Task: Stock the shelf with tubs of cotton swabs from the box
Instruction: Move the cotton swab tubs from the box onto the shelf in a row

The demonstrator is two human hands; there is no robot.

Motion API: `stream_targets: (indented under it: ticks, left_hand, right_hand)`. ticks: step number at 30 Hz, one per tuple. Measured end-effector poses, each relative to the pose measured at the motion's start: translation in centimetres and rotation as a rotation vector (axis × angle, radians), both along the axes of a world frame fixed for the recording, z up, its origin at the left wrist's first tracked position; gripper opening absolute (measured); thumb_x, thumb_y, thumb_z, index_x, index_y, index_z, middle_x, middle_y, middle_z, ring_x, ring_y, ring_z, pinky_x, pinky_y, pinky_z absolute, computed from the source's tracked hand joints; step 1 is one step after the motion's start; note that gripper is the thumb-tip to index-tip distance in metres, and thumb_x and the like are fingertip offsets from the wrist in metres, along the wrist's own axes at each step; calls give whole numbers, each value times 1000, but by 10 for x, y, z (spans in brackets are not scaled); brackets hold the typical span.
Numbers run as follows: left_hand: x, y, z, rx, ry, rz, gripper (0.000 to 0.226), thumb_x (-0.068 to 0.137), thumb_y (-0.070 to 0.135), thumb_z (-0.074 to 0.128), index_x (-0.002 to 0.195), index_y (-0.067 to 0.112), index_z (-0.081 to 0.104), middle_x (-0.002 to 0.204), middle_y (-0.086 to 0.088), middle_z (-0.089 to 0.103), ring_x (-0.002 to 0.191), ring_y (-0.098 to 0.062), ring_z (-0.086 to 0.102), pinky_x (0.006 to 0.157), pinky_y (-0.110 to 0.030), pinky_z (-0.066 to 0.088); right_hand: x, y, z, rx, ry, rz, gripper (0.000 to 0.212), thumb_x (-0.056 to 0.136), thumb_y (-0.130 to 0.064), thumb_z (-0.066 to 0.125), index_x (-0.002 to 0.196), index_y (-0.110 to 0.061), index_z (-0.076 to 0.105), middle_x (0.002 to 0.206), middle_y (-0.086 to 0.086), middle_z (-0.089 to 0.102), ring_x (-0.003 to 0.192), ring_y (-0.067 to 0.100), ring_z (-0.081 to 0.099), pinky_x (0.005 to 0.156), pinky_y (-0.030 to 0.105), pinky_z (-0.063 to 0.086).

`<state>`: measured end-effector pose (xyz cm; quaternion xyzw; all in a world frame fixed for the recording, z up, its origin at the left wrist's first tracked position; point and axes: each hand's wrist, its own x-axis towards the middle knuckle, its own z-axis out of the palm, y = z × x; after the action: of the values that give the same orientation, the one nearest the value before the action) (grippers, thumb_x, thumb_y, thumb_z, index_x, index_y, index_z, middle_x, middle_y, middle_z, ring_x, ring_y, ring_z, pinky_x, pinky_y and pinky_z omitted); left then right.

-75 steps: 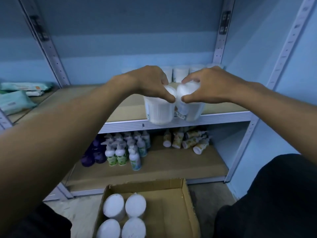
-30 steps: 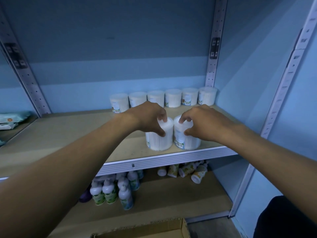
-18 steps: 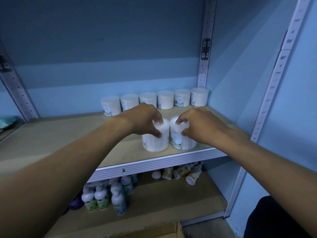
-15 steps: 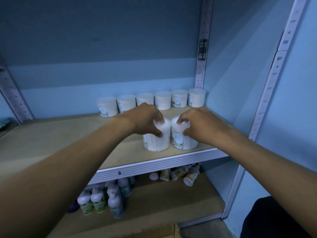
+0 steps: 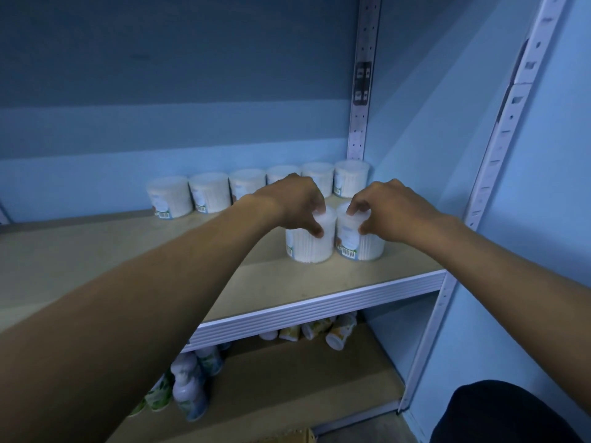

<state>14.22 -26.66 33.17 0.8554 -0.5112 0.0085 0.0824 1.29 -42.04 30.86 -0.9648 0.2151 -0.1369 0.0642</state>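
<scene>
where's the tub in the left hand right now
In the head view, the tub under the left hand stands on the shelf, right of centre, against the tub under the right hand, before the back row.

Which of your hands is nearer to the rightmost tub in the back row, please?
Right. The right hand sits just in front of the rightmost tub; the left hand is further left.

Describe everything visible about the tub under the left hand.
The left tub is a clear round plastic container packed with upright white cotton swabs, with a whitish lid and a label strip at its lower left. It stands upright on the wooden shelf, well in front of the back row, beside and about touching the right tub. The left hand grips its top, thumb on the front wall.
</scene>
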Motion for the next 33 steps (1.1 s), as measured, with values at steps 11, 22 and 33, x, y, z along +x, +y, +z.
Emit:
stream_targets:
  ticks: [11, 22, 33]
  left_hand:
    - [20, -44, -3, -49, 21, 7, 54, 79, 43, 80, 128, 24, 66, 129, 5, 62, 118, -16, 54, 82, -24, 40]
    - [48, -89, -9, -89, 31, 4, 54, 79, 40, 80, 127, 17, 68, 130, -1, 65, 117, -20, 58, 94, -31, 48]
    - [77, -129, -12, -99, 6, -5, 57, 76, 42, 83, 126, 19, 68, 129, 0, 66, 112, -21, 61, 89, -30, 48]
  right_hand:
    - [27, -50, -3, 52, -42, -8, 39, 77, -13, 83, 111, -29, 72, 120, 3, 64, 113, 22, 59, 93, 35, 49]
    - [62, -91, -9, 44, -27, -55, 34, 81, -16, 78, 108, -33, 68, 124, 4, 60, 110, 25, 60, 91, 32, 50]
    - [85, -121, -5, 30, -32, -53, 33, 78, -15, 83, 94, -37, 65, 125, 2, 62, 112, 24, 60, 97, 34, 50]
